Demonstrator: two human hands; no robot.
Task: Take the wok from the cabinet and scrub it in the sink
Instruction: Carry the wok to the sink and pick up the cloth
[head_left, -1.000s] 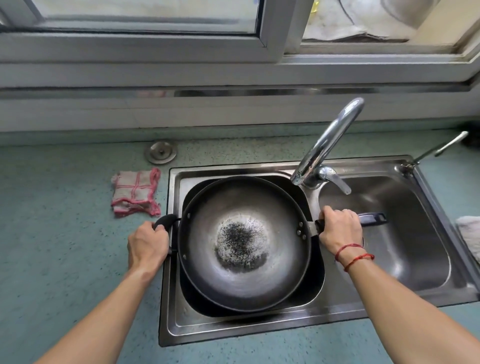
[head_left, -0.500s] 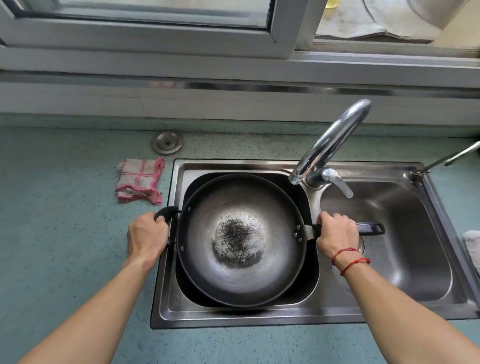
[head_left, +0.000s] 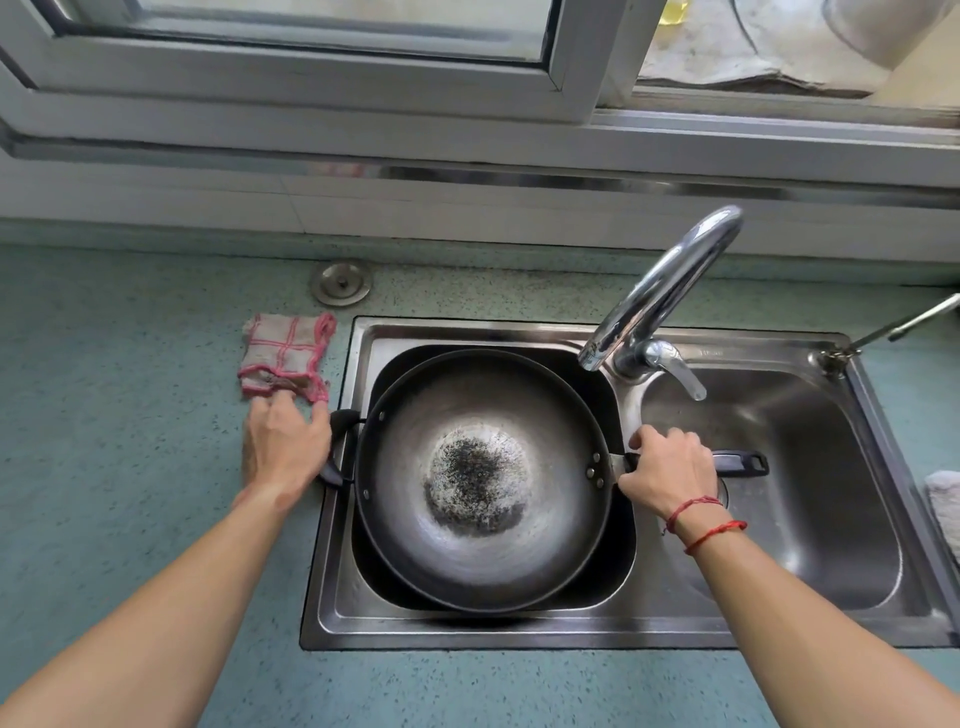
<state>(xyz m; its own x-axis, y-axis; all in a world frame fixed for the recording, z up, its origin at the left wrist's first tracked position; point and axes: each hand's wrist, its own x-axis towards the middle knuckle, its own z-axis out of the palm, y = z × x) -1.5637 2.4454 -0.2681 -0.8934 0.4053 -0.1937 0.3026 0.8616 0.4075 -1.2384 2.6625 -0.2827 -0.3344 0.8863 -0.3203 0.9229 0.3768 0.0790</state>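
Observation:
A dark metal wok with a black burnt patch in its middle rests in the left basin of the steel double sink. My right hand grips the wok's long black handle over the divider. My left hand is off the small side handle, fingers extended, fingertips touching the lower edge of a pink-checked cloth on the counter left of the sink.
A chrome faucet arches over the wok's back right rim. A round metal cap sits on the green counter behind the cloth. The right basin holds nothing but the wok handle's end. A white cloth lies at the right edge.
My left hand let go of the wok's side handle and moved up to the pink-checked cloth. My right hand keeps its grip on the long handle; the wok stays put.

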